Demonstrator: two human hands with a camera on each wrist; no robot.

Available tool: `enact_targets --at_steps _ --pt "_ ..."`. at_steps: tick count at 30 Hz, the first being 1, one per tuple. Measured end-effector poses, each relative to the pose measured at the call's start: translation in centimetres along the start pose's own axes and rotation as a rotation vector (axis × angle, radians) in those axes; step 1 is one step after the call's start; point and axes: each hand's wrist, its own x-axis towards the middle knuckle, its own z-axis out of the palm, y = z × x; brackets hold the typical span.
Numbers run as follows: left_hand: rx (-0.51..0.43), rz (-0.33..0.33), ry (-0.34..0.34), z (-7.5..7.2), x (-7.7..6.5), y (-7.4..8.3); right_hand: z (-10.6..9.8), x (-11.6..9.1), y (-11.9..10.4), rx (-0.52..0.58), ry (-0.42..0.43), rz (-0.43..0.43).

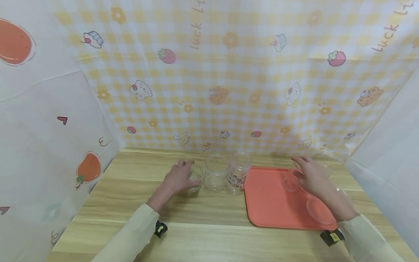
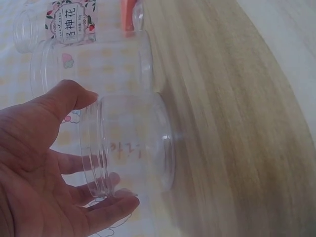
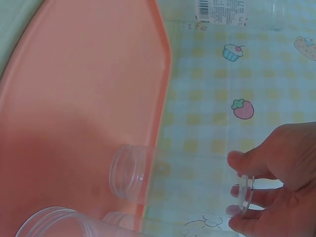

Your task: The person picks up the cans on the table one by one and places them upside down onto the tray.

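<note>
My left hand (image 1: 179,177) holds a short, wide clear jar (image 2: 129,143) that stands upright on the wooden table. The thumb lies at one side of its threaded rim and the fingers curl round the other. Over the orange tray (image 1: 268,203), my right hand (image 1: 311,176) pinches the upper end of a clear jar (image 3: 129,173) between thumb and fingertips. This jar's threaded mouth points down at the tray. Beside the left hand stand a taller clear jar (image 1: 216,174) and a clear jar with a printed floral label (image 1: 237,176).
Another clear jar (image 1: 319,211) is on the tray's right part, its wide ring on the tray and partly hidden by my right forearm. One more clear jar (image 3: 121,221) is at the tray's back. A checked cloth (image 1: 229,72) hangs behind the table.
</note>
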Motion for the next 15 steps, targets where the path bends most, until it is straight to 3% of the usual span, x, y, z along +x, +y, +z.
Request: enact_targets --at_steps 7,15 --pt "0.004 -0.001 0.009 -0.19 0.10 0.04 -0.34 0.26 -0.24 0.003 -0.028 0.012" --pt "0.007 0.003 0.009 -0.21 0.00 -0.02 -0.36 -0.01 -0.25 0.030 0.057 -0.039"
